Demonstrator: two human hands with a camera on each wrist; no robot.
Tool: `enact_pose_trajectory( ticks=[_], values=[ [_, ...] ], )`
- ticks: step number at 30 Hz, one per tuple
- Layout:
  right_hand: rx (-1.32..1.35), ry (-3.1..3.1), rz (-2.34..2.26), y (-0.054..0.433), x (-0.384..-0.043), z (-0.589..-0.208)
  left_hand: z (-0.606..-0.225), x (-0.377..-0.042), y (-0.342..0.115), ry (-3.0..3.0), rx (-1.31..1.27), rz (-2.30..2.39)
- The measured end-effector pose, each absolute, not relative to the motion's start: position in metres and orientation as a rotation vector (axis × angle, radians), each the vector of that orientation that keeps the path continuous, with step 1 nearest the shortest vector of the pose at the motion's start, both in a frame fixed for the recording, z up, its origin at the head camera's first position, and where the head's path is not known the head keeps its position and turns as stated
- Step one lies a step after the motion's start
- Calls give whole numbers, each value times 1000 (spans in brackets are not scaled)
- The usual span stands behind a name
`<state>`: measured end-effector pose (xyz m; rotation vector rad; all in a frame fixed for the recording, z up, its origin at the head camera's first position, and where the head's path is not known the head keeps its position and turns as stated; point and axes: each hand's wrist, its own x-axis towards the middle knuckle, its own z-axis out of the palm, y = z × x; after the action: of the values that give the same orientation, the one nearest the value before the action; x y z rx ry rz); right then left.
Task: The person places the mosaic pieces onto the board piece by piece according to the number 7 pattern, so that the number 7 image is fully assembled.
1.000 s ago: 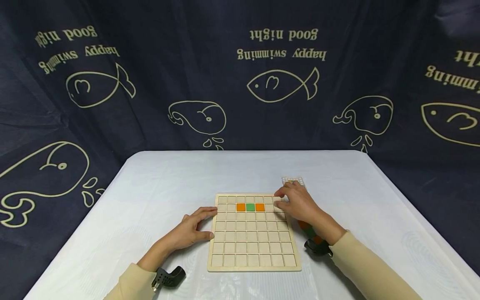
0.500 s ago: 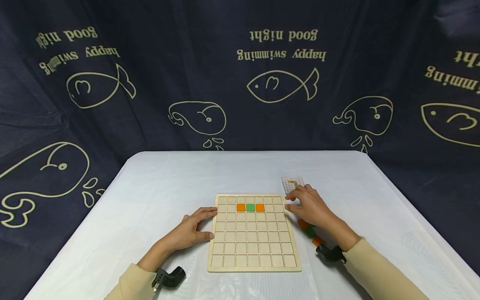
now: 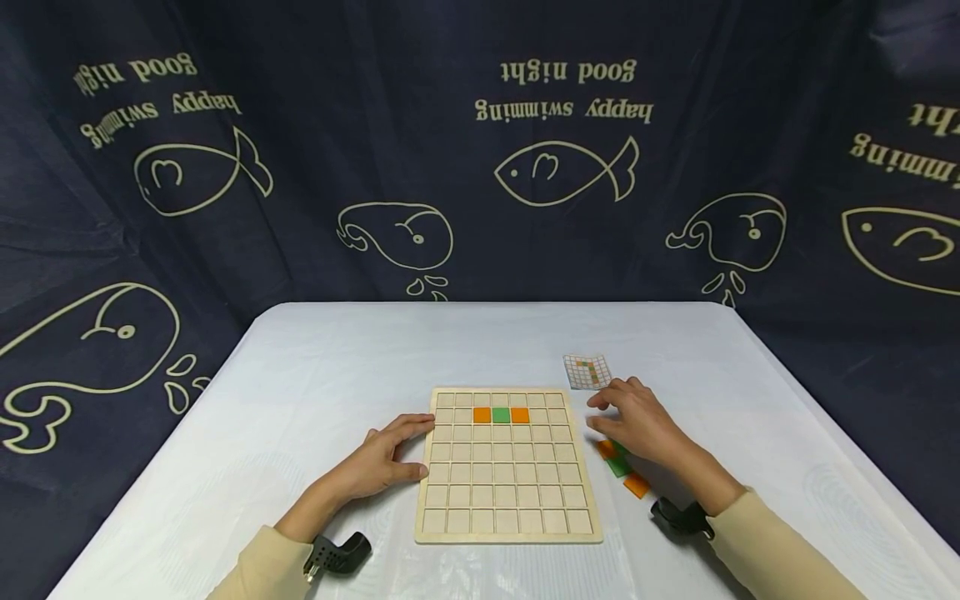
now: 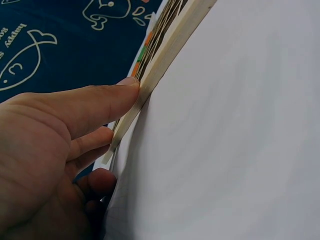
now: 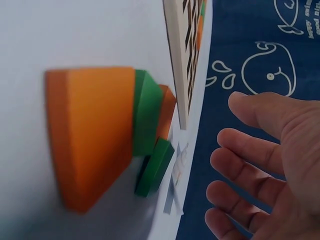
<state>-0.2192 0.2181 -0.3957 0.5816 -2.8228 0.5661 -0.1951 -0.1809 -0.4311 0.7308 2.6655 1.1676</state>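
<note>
A wooden grid board [image 3: 502, 500] lies flat on the white table. In its second row from the far side sit an orange tile [image 3: 482, 415], a green tile [image 3: 501, 415] and another orange tile [image 3: 520, 415]. My left hand [image 3: 378, 462] touches the board's left edge with thumb and fingertips, the fingers fairly straight. Past the right edge, my right hand [image 3: 637, 421] hovers with relaxed fingers, holding nothing. Several loose orange and green tiles lie below it; the right wrist view shows a near orange tile [image 5: 97, 130] and a green tile [image 5: 156, 167] behind.
A small pattern card [image 3: 587, 372], printed with a grid and coloured squares, lies beyond the board's far right corner. White cloth covers the table [image 3: 360, 350]. A dark blue curtain [image 3: 315, 125] with fish and whale drawings hangs behind.
My right hand has moved from the board's far right corner rightward and toward me, uncovering the card and loose tiles. My left hand keeps its place.
</note>
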Motion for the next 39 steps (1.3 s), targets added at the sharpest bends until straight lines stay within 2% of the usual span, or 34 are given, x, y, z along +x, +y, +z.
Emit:
enact_pose_trajectory(
  ticks=[18,39],
  values=[
    [499,-2898,611,239,-209,-397,-430,-194,-181,2662,735,1180],
    [546,-2928,585,258,-200,-405,-429,-194,-180,2662,708,1189]
  ],
)
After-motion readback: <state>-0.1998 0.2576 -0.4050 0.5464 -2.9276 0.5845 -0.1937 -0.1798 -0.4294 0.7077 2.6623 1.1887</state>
